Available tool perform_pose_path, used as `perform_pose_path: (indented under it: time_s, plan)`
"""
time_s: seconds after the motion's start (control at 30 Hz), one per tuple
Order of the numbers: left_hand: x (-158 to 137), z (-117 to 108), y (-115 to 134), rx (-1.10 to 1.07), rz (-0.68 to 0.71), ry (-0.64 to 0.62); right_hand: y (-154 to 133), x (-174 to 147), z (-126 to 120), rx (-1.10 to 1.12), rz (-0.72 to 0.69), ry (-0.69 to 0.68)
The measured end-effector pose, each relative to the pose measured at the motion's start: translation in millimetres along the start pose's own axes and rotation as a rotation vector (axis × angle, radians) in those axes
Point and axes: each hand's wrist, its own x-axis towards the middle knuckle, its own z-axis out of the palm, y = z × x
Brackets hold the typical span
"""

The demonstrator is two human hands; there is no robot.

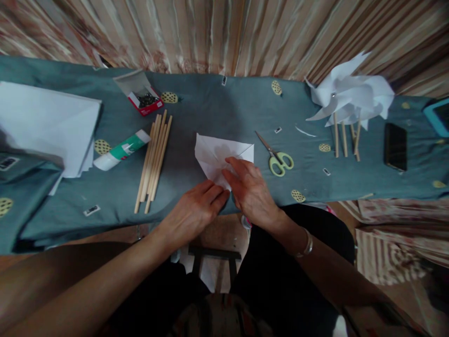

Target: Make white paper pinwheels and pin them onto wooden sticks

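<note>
A white sheet of paper (210,150) with crease lines lies on the cloth in front of me, its near corner partly hidden under my fingers. My left hand (201,201) is closed at the paper's near left edge, thumb and fingers pinching it there. Across the near right part of the sheet lies my right hand (254,189), its fingers stretched out and a little apart, fingertips touching the paper. Green-handled scissors (278,161) rest just right of the sheet, blades closed. Left of it are several wooden sticks (154,161) in a loose bundle.
A glue stick (122,150) and an open red box (147,100) of small metal pieces sit left. Paper sheets (49,121) are stacked farther left. On the right are white paper pinwheels (351,96) on sticks and a black phone (395,146). Curtains (210,37) hang behind.
</note>
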Motion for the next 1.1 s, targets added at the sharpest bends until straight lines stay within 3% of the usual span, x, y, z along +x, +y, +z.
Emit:
perform_pose_path:
  time_s: [0.27,0.6,0.87,1.1]
  plan:
    - [1,-2,0,-0.043,-0.009,-0.001,-4,3,10,-0.084,-0.087,0.040]
    - [2,0,-1,-0.001,-0.017,0.014,2,-1,10,0.005,-0.054,0.019]
    - [0,0,-1,0.043,-0.005,0.021,33,12,-8,0.103,0.048,0.200]
    - [-1,-6,-3,0.078,0.008,-0.026,53,40,-15,0.015,0.070,0.109]
